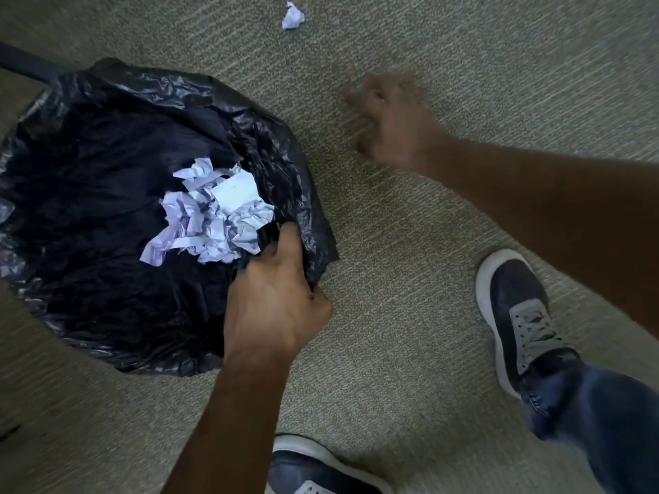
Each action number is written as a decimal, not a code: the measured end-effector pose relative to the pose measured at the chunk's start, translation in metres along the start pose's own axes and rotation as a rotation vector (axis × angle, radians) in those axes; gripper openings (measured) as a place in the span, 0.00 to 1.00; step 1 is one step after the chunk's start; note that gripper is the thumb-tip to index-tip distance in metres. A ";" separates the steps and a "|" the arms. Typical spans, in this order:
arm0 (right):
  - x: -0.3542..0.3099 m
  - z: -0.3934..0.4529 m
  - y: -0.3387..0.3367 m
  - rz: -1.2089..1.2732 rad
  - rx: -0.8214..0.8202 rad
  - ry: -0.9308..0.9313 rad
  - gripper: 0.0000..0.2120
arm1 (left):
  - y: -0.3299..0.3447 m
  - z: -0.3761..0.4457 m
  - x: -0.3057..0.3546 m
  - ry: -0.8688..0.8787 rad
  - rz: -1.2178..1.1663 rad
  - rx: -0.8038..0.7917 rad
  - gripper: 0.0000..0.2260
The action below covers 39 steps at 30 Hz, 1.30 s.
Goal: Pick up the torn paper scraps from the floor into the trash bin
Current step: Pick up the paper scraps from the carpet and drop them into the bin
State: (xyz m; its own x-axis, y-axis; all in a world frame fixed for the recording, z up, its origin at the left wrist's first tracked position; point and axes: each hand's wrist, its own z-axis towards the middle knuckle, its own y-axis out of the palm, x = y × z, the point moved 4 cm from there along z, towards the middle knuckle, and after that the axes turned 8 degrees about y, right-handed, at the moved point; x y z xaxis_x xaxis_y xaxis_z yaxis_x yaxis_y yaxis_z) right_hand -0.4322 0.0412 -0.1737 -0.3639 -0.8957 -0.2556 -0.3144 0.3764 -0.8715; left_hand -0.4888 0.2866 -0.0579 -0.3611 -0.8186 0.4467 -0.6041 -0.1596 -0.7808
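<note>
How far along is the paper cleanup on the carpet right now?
Mostly done: a pile of torn paper scraps already lies in the black-lined trash bin. The left hand grips the liner's edge; the right hand is blurred over bare carpet, its grip unclear. One crumpled scrap remains on the floor.

Round trash bin lined with crinkled black plastic bag point(107, 144): left of scene, mouth open, bag rim folded outward over edge. Pile of crumpled, torn white paper scraps point(210, 212): inside bin, toward right side. Single crumpled white paper scrap point(293, 16): on grey-green carpet, far centre, well apart from bin.
</note>
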 end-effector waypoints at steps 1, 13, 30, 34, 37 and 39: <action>0.010 0.004 0.011 -0.157 -0.142 0.013 0.33 | 0.001 0.000 0.000 -0.002 0.004 -0.010 0.23; 0.004 0.000 0.017 -0.055 -0.109 0.137 0.20 | 0.004 0.000 0.003 -0.024 0.024 -0.052 0.21; -0.140 -0.109 -0.062 -0.091 0.212 -0.502 0.36 | -0.002 0.000 0.003 -0.122 0.042 -0.049 0.26; -0.134 -0.098 -0.049 0.067 -0.090 -0.329 0.34 | -0.002 -0.010 -0.005 -0.046 0.092 -0.031 0.26; -0.139 -0.099 -0.046 0.127 -0.165 -0.214 0.32 | 0.003 -0.028 -0.022 -0.038 0.171 -0.023 0.28; -0.142 -0.102 -0.045 0.167 -0.148 -0.171 0.31 | 0.004 -0.041 -0.032 -0.024 0.215 -0.046 0.28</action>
State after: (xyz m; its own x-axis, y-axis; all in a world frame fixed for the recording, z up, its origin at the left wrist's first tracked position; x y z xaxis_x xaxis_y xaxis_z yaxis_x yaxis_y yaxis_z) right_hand -0.4555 0.1751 -0.0555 -0.2717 -0.8407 -0.4684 -0.3921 0.5412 -0.7439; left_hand -0.5091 0.3352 -0.0575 -0.4684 -0.8441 0.2610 -0.5468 0.0449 -0.8361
